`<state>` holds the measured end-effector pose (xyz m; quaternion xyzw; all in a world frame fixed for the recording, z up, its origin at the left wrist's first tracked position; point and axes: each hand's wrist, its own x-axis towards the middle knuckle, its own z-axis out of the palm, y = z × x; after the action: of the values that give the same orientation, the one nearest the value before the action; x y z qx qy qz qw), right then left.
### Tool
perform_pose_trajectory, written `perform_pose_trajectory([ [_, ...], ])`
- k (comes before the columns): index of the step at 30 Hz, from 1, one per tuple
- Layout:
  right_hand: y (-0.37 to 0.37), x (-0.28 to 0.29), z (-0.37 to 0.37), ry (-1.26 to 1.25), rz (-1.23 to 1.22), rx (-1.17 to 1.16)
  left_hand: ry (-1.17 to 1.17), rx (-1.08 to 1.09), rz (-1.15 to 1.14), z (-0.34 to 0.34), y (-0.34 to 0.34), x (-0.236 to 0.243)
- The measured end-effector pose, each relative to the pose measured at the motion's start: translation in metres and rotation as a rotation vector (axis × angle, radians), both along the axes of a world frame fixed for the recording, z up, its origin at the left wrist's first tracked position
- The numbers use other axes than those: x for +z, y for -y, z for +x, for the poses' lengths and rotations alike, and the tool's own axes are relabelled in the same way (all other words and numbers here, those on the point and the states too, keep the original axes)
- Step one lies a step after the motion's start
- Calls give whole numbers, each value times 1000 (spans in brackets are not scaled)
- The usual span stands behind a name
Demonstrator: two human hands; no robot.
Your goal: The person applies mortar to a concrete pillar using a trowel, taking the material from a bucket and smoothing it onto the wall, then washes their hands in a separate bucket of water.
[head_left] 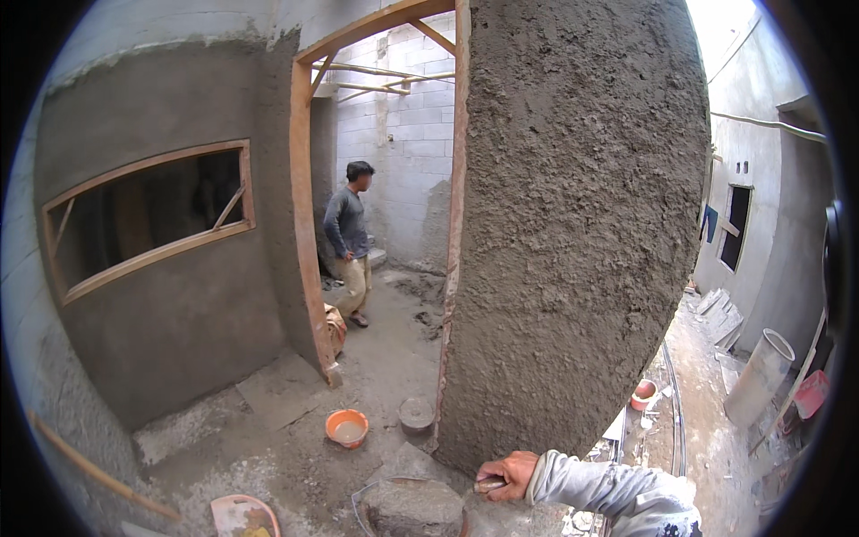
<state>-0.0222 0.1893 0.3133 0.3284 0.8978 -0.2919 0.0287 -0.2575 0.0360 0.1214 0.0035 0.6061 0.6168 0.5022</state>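
Observation:
My right hand [508, 475], in a grey sleeve, comes in from the lower right with its fingers wrapped round the short wooden handle [489, 484] of a tool. The tool's working end cannot be made out. Just left of the hand stands a bucket of grey mortar [413, 507] with a thin wire handle. Directly beyond the hand rises a wall panel coated in rough wet mortar [573, 215]; its lower edge is close to my knuckles. My left hand is out of view.
A wooden door frame [304, 206] adjoins the panel, with a person [349, 237] standing beyond it. An orange bucket [346, 428] and a grey bucket [416, 414] sit on the floor. A pole [98, 470] leans at left. Right of the panel stands a pale pipe [759, 380].

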Motion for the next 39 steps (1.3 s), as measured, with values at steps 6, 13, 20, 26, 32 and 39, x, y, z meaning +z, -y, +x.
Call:
perform_pose_trajectory([
  [6, -135, 81, 9, 19, -687, -357, 25, 24, 115, -16, 5, -88],
  [13, -160, 204, 23, -109, 761, -648, 65, 93, 119, -20, 15, -57],
  [20, -50, -39, -36, 266, 6, -148, 121, 32, 52, -70, -2, -38],
  [26, 24, -171, -179, 561, 116, -144, -82, -187, 107, -123, -21, -52],
  [32, 25, -180, -225, 198, -162, -364, 267, -270, 71, -208, -43, -48],
  [39, 17, -186, -221, -455, -867, -754, -65, -419, 63, -247, -96, -10],
])
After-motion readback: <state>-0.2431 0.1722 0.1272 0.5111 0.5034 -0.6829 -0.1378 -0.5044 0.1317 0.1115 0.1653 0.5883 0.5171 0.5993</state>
